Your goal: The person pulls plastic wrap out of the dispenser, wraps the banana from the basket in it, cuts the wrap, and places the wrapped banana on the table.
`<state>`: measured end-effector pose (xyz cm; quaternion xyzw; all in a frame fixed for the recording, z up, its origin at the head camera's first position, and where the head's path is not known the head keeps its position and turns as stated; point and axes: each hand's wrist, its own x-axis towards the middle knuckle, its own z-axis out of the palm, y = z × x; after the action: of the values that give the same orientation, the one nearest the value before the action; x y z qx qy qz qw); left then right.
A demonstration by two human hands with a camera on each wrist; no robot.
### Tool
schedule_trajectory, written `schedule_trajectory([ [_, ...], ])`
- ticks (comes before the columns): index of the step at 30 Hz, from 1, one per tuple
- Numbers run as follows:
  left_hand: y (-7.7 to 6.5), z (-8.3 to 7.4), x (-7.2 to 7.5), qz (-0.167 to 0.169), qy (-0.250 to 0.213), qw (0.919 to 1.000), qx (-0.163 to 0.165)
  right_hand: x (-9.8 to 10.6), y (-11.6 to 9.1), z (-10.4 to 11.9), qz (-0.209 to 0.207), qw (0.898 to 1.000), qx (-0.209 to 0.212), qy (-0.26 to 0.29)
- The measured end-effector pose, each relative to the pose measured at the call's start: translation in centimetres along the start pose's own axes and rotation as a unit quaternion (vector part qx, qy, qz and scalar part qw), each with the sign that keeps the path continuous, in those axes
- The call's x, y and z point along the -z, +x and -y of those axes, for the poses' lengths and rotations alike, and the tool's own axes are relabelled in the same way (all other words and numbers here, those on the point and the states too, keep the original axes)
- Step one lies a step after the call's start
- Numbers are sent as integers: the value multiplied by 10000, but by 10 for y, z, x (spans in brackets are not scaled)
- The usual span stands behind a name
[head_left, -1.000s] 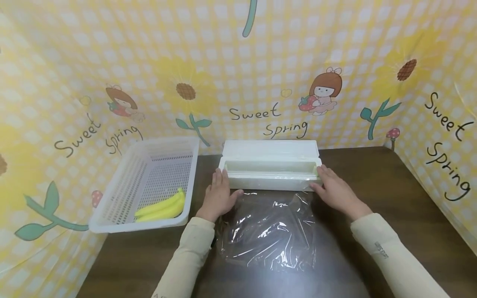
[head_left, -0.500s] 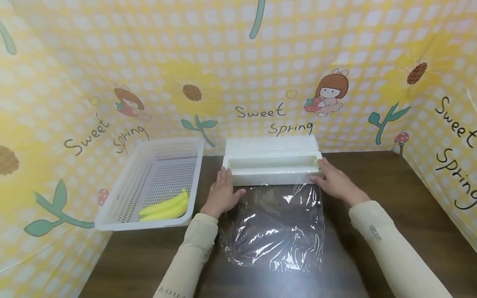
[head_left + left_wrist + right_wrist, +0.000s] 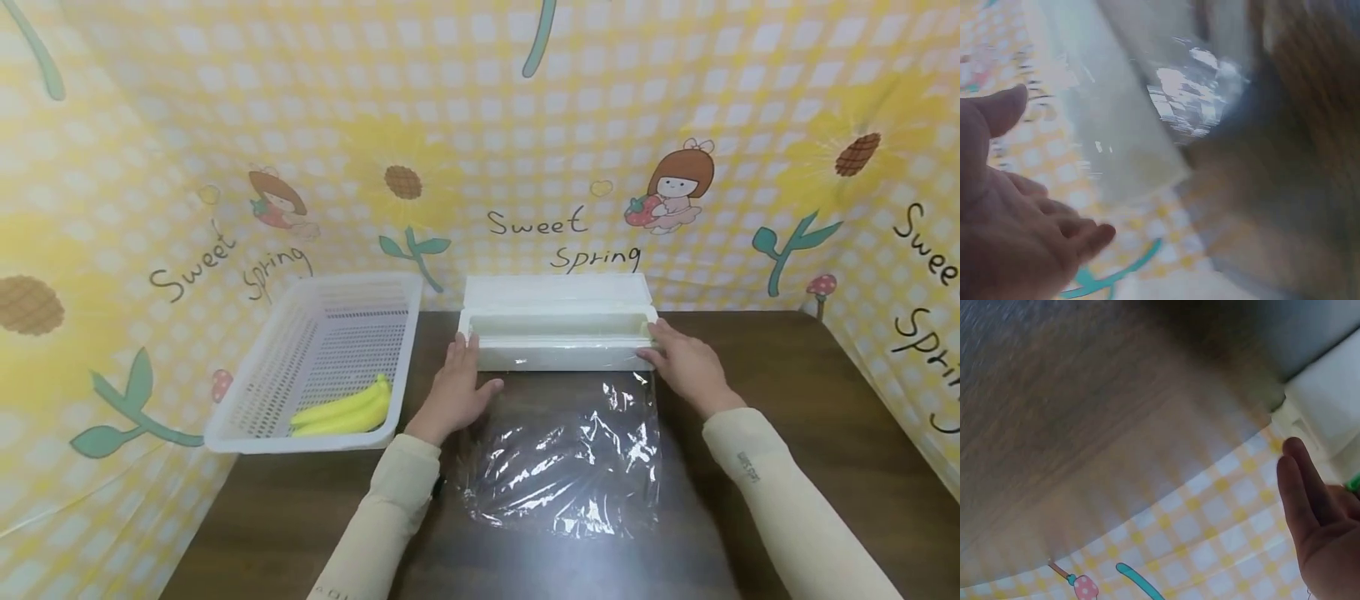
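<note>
A long white cling film box [image 3: 562,357] stands at the back of the table with its lid [image 3: 558,290] tipped up against the rear. Clear cling film [image 3: 562,475] runs from its front down onto the table, wrinkled and shiny. My left hand [image 3: 456,396] is at the box's left end, fingers extended along it and thumb spread off to the side. In the left wrist view, that hand [image 3: 1022,219] shows its palm with loosely bent fingers. At the right end, my right hand [image 3: 690,367] lies with straight fingers on the side and the thumb by the front corner.
Left of the box stands a white plastic basket [image 3: 408,350] with yellow bananas [image 3: 345,408] inside. A yellow checked cloth [image 3: 525,125] hangs behind the dark wooden table [image 3: 787,400] and along both sides.
The head view has swung left, so everything sits further right in it. Both hands and the box have shifted slightly back, and the film lies a little longer and flatter.
</note>
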<state>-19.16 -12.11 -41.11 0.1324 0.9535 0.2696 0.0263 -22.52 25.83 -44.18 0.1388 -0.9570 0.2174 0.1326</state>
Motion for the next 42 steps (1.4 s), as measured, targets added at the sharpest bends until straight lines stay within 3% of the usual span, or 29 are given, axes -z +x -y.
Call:
schedule_trajectory([
  [4,-34,-16,33,211,-714,9942,-777,-9,-3,-2,-391,9992,86,-66],
  [8,-60,-15,77,75,-554,9918,-1148,-5,0,-1,-380,9990,197,-156],
  [11,-72,2,107,-17,-396,9954,-869,3,7,-1,13,9991,309,-287],
  [14,-78,25,130,-96,-254,9984,-491,10,16,-3,664,9965,375,-355],
  [17,-82,49,146,-65,57,9998,-150,14,23,-7,1354,9899,333,-260],
  [20,-86,76,155,148,444,9988,116,15,26,-11,1777,9837,223,-154],
  [25,-81,121,157,912,955,9900,505,10,24,-12,1809,9833,195,37],
  [30,-68,138,138,1667,1158,9774,598,4,20,-11,1701,9852,203,57],
  [35,-53,140,118,1606,1444,9753,466,2,19,-10,1600,9868,235,44],
  [42,-45,143,100,1535,1865,9656,966,2,19,-10,1509,9883,213,52],
])
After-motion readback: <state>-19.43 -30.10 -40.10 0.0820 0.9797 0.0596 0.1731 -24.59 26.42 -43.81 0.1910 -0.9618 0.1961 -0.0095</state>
